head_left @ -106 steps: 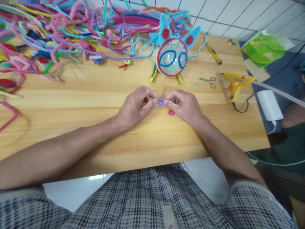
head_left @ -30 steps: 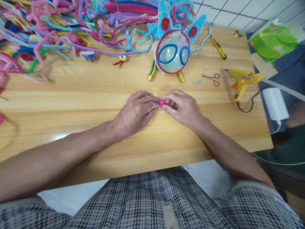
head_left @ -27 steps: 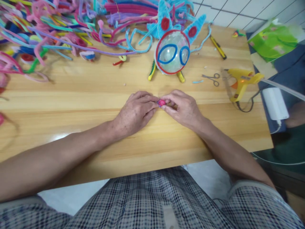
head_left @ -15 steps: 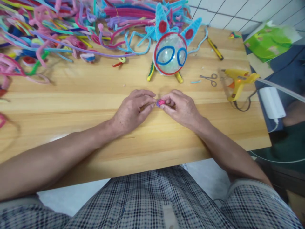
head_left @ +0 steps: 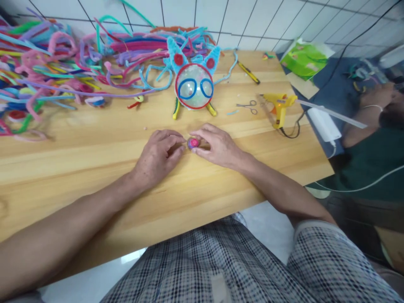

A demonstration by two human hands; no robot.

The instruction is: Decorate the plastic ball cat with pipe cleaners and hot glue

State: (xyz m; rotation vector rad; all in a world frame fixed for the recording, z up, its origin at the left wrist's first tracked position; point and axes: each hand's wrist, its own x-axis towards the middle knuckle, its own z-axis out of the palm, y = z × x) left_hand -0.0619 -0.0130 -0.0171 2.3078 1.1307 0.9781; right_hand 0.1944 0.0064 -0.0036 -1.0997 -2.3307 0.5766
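Note:
A small rolled pipe-cleaner coil [head_left: 193, 143], pink in the middle with a purple rim, lies at the table's middle between my two hands. The thumb and fingertips of my right hand [head_left: 217, 145] close around its right side. From the left, my left hand [head_left: 159, 153] rests on the wood with its fingers curved and the thumb apart, the fingertips just short of the coil or barely touching it. Beyond both hands stands a clear ball figure [head_left: 195, 101] with a red rim, blue loop eyes and fuzzy blue ears, propped over yellow-handled pliers [head_left: 176, 110].
Many coloured pipe cleaners [head_left: 59, 63] heap along the back left. Scissors [head_left: 251, 107], a yellow cutter knife [head_left: 249, 72] and a yellow glue gun [head_left: 279, 107] with its cord lie to the right. Another person's arm [head_left: 372, 103] shows beyond the table's right edge.
The view has shifted, so the table's contents sit further left. My right fingers have loosened slightly around the coil, whose pink face now shows upward; my left fingertips have drawn back a little.

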